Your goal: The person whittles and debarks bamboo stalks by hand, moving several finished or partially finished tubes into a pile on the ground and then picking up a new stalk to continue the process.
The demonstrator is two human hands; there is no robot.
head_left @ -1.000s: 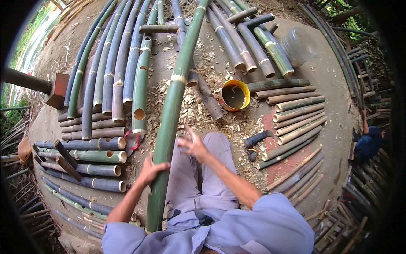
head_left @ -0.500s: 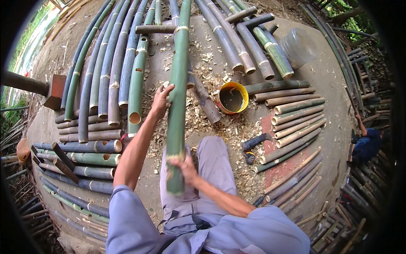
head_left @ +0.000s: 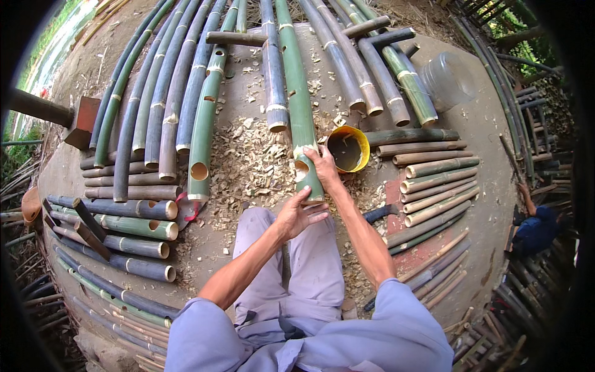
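A long green bamboo pole stretches away from me over the wood chips, slightly right of centre. Its near end, by my knees, has a round hole in the upper side. My right hand wraps the pole's right side beside this hole. Under the tip, my left hand is open, palm up and fingers apart, with its thumb at the pole's left edge. A darker bamboo pole lies just left of the green one. Close to my right hand stands a yellow bucket with murky liquid.
More long bamboo poles lie at the far left. Shorter bamboo pieces are lined up at right, with others at left. A clear plastic jug lies at far right. Beyond it, another person is at the right edge.
The green pole has slid away from my lap and shifted right, now showing the hole near its end. My left hand has come back to the tip; my right hand has moved farther forward.
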